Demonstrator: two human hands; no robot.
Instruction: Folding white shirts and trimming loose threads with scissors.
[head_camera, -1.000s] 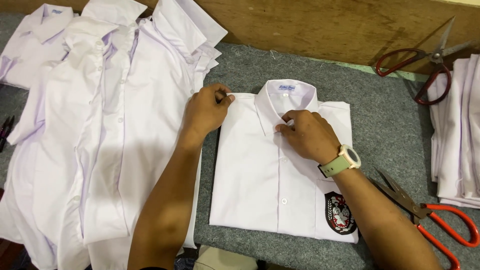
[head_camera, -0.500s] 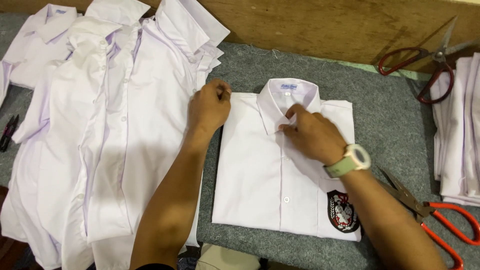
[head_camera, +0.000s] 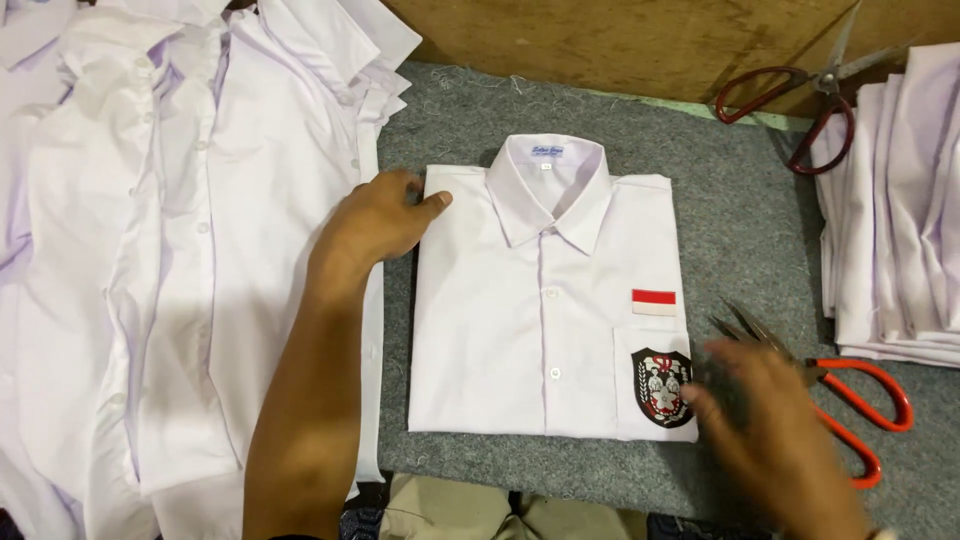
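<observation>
— Your right hand (head_camera: 770, 440) has left the collar; now open, blurred, near the orange scissors (head_camera: 850, 400).
— And your left hand (head_camera: 375, 225)?
— Flat, fingers together, pressing the folded white shirt (head_camera: 545, 320) at its shoulder edge, mid-table.

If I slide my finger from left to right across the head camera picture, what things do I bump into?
Pile of unfolded white shirts → left hand → folded white shirt → right hand → orange-handled scissors → stack of folded white cloth.
</observation>
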